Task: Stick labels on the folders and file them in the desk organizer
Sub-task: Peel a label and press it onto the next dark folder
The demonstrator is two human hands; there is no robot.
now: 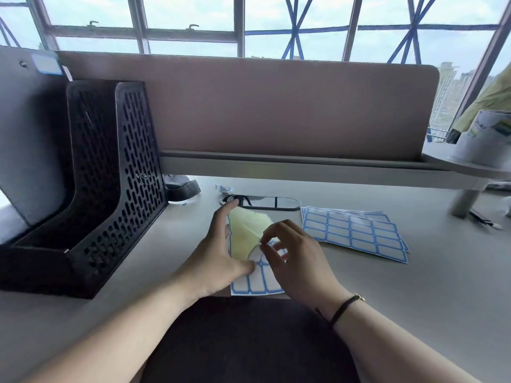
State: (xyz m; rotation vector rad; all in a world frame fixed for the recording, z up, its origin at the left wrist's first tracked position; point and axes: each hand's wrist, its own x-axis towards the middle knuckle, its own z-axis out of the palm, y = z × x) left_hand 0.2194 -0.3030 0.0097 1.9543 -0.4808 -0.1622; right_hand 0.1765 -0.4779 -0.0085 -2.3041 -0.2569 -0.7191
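A sheet of blue-bordered labels (255,281) lies at the desk's near edge, its upper part showing yellow backing (244,230). My left hand (218,250) lies flat on the sheet's left side, thumb pressing it down. My right hand (293,255) pinches a curled white label (255,254) between thumb and forefinger, lifting it off the sheet. The black mesh desk organizer (116,189) stands at the left with a grey folder (30,128) upright in it; that folder carries a blue-bordered label (45,63) near its top.
More label sheets (354,232) lie stacked to the right. A dark oval cable port (265,202) sits behind the hands. A raised shelf (304,167) and a partition panel run across the back. A white roll (486,136) stands far right.
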